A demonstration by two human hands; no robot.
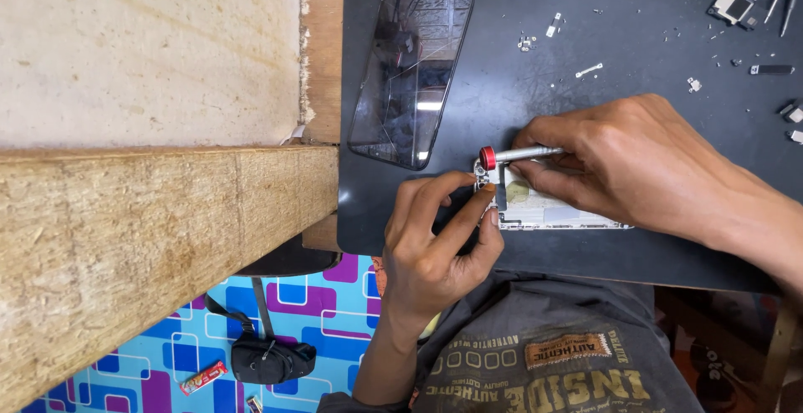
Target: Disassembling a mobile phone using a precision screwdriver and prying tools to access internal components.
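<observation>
Left hand (439, 233) curled on phone chassis (552, 210)

Red-capped screwdriver (512, 155) lies across opened phone body (552, 211).

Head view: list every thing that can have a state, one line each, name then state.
left hand: fingers pinching the corner of the opened phone body
right hand: gripping the screwdriver
screwdriver: lying near level, red cap toward the left hand
opened phone body: screen off, flat on the mat
phone screen: detached, dark, lying flat
black mat: strewn with small loose parts
black pouch: on the floor
</observation>
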